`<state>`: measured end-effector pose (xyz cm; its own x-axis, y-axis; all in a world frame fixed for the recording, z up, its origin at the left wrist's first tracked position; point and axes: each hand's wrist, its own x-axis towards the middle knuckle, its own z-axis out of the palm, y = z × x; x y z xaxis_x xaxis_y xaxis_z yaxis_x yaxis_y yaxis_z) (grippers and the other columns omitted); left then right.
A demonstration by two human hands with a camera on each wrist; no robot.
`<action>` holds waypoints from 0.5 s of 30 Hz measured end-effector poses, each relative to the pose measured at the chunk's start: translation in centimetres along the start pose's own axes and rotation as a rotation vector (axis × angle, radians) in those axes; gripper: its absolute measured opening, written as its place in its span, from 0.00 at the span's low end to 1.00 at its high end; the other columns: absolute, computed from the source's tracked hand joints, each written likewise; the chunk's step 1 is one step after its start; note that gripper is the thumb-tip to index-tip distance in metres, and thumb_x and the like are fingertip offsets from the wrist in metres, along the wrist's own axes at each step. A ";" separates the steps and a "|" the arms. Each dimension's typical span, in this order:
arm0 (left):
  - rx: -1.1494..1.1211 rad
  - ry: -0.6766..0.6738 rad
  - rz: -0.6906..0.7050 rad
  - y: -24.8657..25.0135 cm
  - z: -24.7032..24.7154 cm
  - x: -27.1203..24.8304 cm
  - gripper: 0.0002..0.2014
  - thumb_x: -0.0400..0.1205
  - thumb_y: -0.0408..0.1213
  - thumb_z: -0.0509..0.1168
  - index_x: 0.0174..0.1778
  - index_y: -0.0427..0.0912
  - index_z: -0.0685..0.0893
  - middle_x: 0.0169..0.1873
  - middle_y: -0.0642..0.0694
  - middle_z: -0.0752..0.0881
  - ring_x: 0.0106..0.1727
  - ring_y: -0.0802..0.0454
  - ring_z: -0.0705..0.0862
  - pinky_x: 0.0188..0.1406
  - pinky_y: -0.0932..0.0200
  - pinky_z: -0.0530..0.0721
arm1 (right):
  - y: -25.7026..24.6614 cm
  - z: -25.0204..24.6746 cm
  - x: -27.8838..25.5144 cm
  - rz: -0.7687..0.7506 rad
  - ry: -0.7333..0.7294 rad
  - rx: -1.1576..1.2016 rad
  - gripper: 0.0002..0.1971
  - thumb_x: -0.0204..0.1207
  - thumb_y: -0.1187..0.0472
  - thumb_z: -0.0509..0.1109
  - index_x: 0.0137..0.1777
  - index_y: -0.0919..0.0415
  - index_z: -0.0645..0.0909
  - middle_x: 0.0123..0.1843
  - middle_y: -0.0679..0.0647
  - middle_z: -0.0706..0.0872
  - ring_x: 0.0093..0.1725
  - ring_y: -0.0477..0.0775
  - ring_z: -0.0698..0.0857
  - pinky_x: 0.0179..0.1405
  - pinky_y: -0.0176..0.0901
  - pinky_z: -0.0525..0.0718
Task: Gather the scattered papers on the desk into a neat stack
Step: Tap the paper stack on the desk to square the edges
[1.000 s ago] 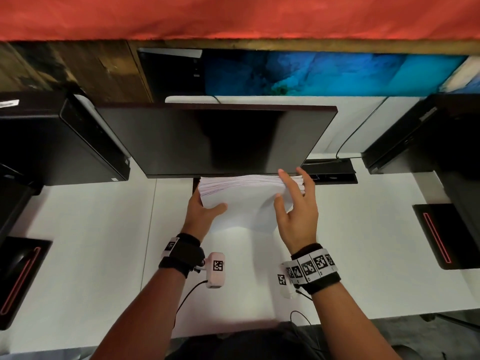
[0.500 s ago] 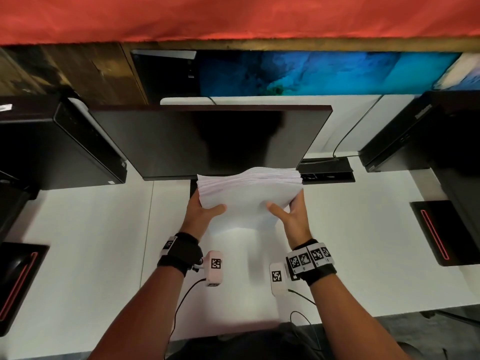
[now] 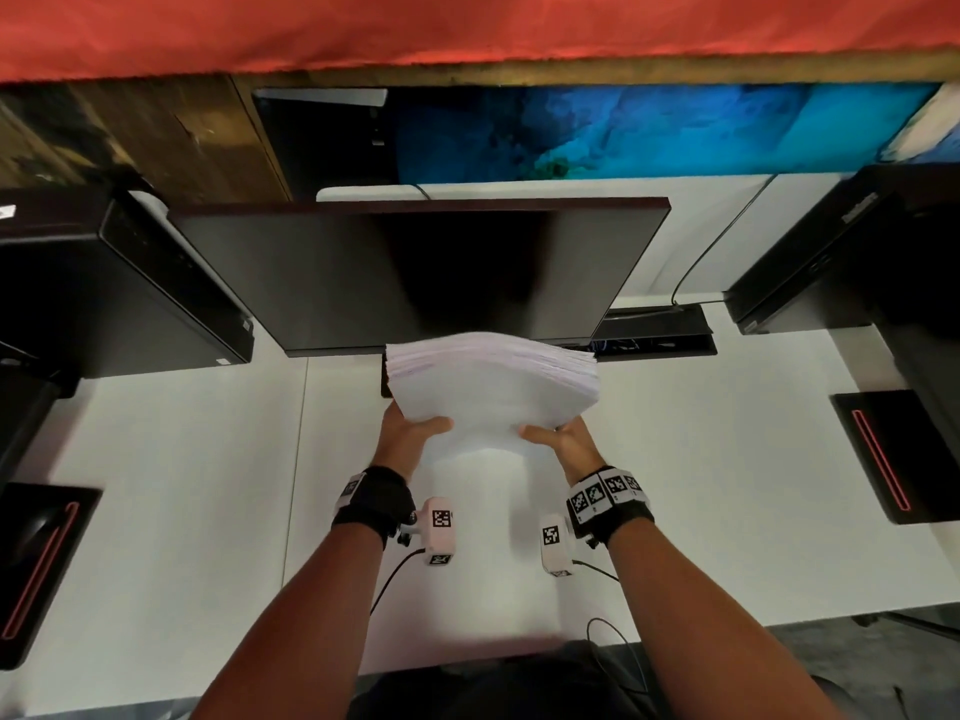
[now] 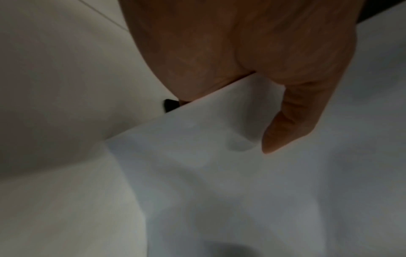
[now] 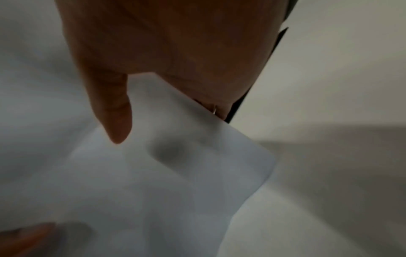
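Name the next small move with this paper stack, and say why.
Probably tap the paper stack on end against the desk. The left hand and right hand grip its near corners, thumbs on top, holding it raised in front of the monitor, while its far edge looks fanned and uneven.

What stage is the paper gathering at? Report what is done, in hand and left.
Done: the papers are gathered into one thick pile, and no loose sheets show on the desk. In hand: the left hand and right hand grip its near corners, thumbs on top, in front of the monitor. Left: the far edges are fanned unevenly, so squaring the pile and laying it flat likely remain.
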<state>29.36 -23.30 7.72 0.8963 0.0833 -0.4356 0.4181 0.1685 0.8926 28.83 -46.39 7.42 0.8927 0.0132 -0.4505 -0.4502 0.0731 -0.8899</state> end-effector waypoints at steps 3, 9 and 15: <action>0.004 0.018 -0.033 -0.8 0.0 -0.1 0.25 0.64 0.27 0.75 0.58 0.42 0.88 0.50 0.44 0.93 0.57 0.38 0.90 0.60 0.42 0.87 | 0.8 0.0 0.3 0.035 0.000 0.018 0.33 0.68 0.72 0.80 0.73 0.57 0.77 0.64 0.52 0.89 0.65 0.52 0.87 0.60 0.42 0.83; 0.033 0.041 -0.032 -1.5 -0.5 0.0 0.26 0.64 0.26 0.77 0.61 0.41 0.87 0.50 0.48 0.93 0.54 0.46 0.91 0.57 0.50 0.86 | 1.3 -0.6 1.4 0.010 0.049 -0.013 0.35 0.68 0.74 0.79 0.74 0.57 0.75 0.65 0.53 0.88 0.64 0.52 0.87 0.65 0.47 0.83; 0.085 0.087 -0.017 -1.8 -0.3 0.1 0.21 0.74 0.22 0.76 0.59 0.48 0.86 0.49 0.54 0.90 0.50 0.61 0.88 0.55 0.61 0.84 | 1.2 -0.3 1.8 -0.046 0.147 -0.150 0.19 0.74 0.66 0.78 0.43 0.45 0.71 0.42 0.39 0.77 0.44 0.42 0.78 0.53 0.36 0.75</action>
<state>28.67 -23.31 5.97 0.8741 0.1666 -0.4563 0.4478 0.0874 0.8898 29.86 -46.58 5.58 0.9045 -0.1331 -0.4052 -0.4172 -0.0796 -0.9053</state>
